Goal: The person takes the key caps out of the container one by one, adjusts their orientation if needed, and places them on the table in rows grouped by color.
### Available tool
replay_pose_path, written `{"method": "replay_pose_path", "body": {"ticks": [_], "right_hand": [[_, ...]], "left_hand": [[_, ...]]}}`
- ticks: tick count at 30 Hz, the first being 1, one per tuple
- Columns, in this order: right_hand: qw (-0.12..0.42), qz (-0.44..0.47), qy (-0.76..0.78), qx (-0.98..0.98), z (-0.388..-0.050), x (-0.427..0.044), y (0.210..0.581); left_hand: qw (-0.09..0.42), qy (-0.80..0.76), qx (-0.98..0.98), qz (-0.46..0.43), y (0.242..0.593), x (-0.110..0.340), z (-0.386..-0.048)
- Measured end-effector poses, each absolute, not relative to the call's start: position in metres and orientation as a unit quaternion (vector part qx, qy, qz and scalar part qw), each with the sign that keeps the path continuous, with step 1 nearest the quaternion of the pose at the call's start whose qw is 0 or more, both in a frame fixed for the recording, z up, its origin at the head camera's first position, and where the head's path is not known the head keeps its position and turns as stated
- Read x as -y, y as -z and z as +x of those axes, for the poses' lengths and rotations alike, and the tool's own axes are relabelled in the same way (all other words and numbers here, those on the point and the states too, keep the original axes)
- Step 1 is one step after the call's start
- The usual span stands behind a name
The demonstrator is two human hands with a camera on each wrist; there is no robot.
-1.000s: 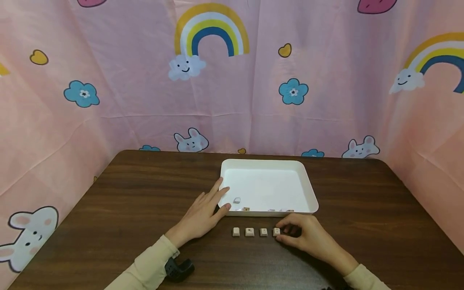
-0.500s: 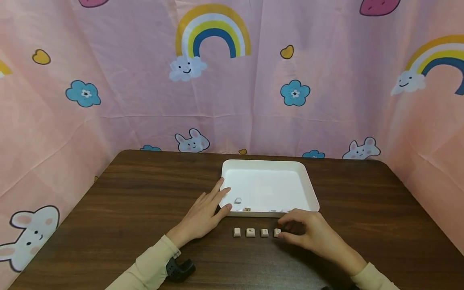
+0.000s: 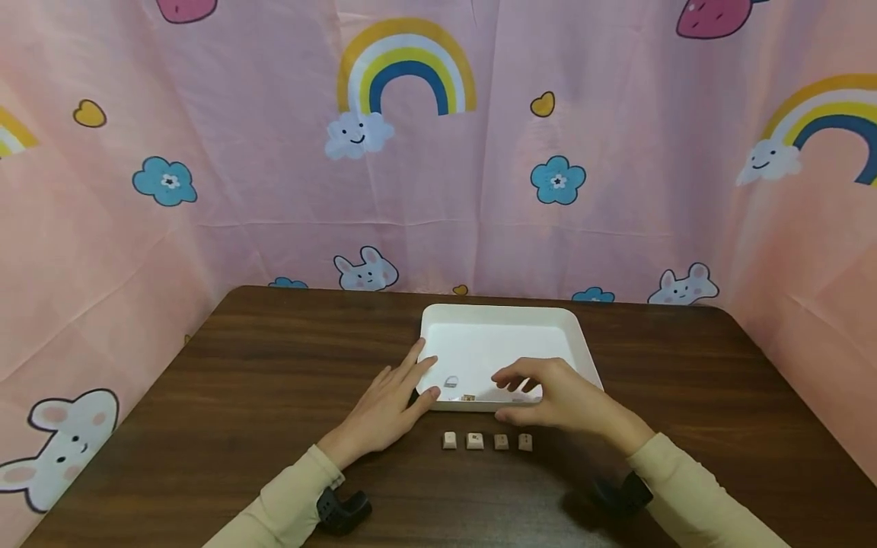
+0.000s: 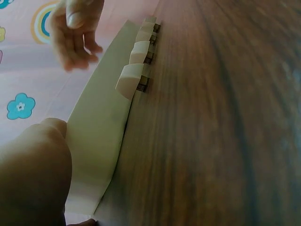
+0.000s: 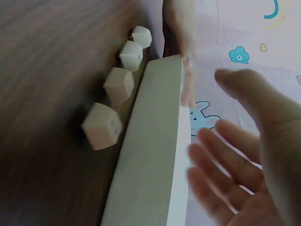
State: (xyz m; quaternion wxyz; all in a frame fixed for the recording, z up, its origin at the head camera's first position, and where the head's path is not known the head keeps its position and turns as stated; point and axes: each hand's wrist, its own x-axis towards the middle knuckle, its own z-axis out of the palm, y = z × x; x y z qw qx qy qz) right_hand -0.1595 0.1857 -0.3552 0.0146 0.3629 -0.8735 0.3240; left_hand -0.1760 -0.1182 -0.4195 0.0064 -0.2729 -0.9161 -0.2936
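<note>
Several cream keycaps stand in a row on the table before the white tray; the rightmost keycap and the leftmost keycap mark its ends. My left hand lies against the tray's front left corner, fingers spread over its rim. Over the tray's front rim hovers my right hand, thumb and fingers apart; the right wrist view shows nothing between them. Inside the tray, a small pale piece and a small brownish piece lie near the front left. The right hand hides part of the tray's front.
The brown wooden table extends on both sides of the tray. A pink patterned cloth hangs behind and beside it. A dark wrist device sits at the left sleeve, another at the right.
My right hand has let go of the rightmost keycap and moved up and left over the tray's front rim. The keycap stays in the row. My left hand has kept its place.
</note>
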Motion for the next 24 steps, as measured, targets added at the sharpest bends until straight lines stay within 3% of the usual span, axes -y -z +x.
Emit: {"method": "replay_pose_path", "body": {"ticks": [5,17,24], "right_hand": [[-0.045,0.360,-0.315,0.877,-0.174,-0.172,0.356],[-0.121,0.385,-0.270,0.874,-0.204,-0.154,0.364],[-0.111,0.396,-0.260,0.874,-0.215,-0.143,0.371]], "left_hand": [[0.005,0.292,0.918,-0.268,0.419,0.119,-0.176],[0.007,0.291,0.918,-0.270,0.421,0.117,-0.177],[0.006,0.291,0.918,-0.268,0.420,0.117,-0.176]]}}
